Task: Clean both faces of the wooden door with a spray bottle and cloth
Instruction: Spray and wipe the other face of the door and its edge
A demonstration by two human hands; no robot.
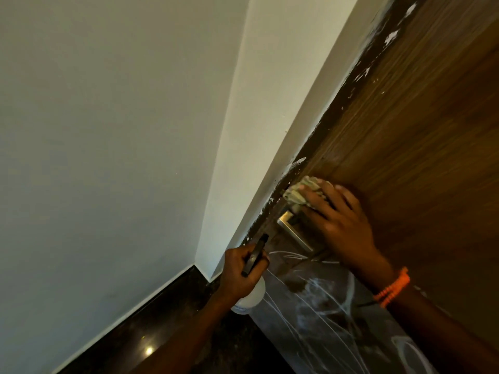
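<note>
Fingers (237, 261) of the left hand (239, 273) curled round the spray bottle (249, 295) — black trigger head up, pale body below the palm — held low beside the white wall (108, 130). Just right of it sat the metal door handle (293, 233). Above that, the right hand (340, 225) pressed a crumpled cloth (302, 193) against the wooden door (418, 130), fingers spread over it — an orange bead bracelet (394, 288) on the wrist.
</note>
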